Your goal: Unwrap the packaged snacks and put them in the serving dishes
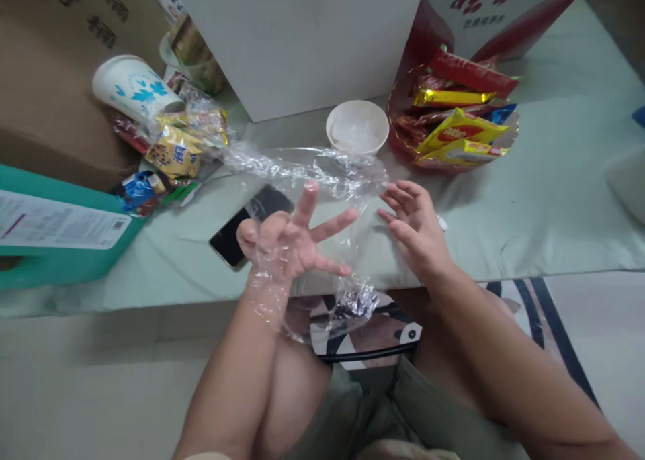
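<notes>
My left hand is over the table's front edge with several fingers spread, and others bent towards its left side. A thin, clear plastic bag or sheet lies around this hand and wrist; I cannot tell which it is. Its crumpled part hangs below the table edge. My right hand is at the plastic's right side, fingers apart and loosely curved, the fingertips close to its rim. Partly under the plastic, a dark phone lies beside my left hand. Behind the plastic stands a white bowl.
A red dish of wrapped snacks stands at the back right. On the left are a paper cup, more snack packets, a green box and a cardboard box. A white box stands at the back.
</notes>
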A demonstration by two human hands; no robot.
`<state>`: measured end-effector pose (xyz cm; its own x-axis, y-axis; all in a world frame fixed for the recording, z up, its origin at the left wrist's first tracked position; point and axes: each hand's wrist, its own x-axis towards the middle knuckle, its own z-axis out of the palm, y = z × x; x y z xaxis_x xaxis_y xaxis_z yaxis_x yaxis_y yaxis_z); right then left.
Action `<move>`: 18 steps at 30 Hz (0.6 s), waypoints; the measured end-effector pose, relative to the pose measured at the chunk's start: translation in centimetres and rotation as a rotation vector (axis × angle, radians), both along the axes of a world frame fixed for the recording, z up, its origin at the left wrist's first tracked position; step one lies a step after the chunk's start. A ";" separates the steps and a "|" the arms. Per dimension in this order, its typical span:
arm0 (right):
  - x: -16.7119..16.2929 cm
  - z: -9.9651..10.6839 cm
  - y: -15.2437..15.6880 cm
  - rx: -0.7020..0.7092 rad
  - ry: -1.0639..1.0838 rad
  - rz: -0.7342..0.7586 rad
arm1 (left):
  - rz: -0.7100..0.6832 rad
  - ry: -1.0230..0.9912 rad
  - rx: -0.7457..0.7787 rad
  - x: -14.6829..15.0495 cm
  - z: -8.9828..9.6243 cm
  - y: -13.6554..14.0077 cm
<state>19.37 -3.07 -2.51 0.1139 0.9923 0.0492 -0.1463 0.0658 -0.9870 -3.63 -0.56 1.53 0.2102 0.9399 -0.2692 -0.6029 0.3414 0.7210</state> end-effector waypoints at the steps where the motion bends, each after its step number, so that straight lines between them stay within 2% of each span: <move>1: -0.4 0.0 0.2 -0.060 0.084 0.024 | 0.036 0.024 -0.009 0.0 -0.2 0.0; 3: -1.1 0.4 0.7 -0.187 0.218 0.069 | 0.085 0.046 -0.022 -0.1 -0.4 -0.1; 6: -2.0 1.3 1.6 -0.311 0.269 0.076 | 0.084 0.039 -0.020 -0.9 -0.3 -0.2; 9: -1.6 1.7 2.3 -0.261 0.221 -0.109 | 0.050 0.093 0.007 -2.2 0.4 -0.2; 12: -0.1 1.5 2.8 -0.206 0.173 -0.284 | 0.015 0.248 -0.020 -3.5 0.8 0.3; 15: 1.5 1.2 3.0 -0.179 0.137 -0.341 | 0.016 0.445 -0.099 -4.2 0.9 0.8; 18: 2.7 1.2 2.9 -0.099 0.164 -0.378 | 0.027 0.516 -0.123 -4.1 0.8 0.9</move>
<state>22.04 -0.14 -1.29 0.4695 0.8780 -0.0933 -0.2855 0.0509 -0.9570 -7.68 0.35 2.33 -0.0027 0.8981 -0.4398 -0.1897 0.4314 0.8820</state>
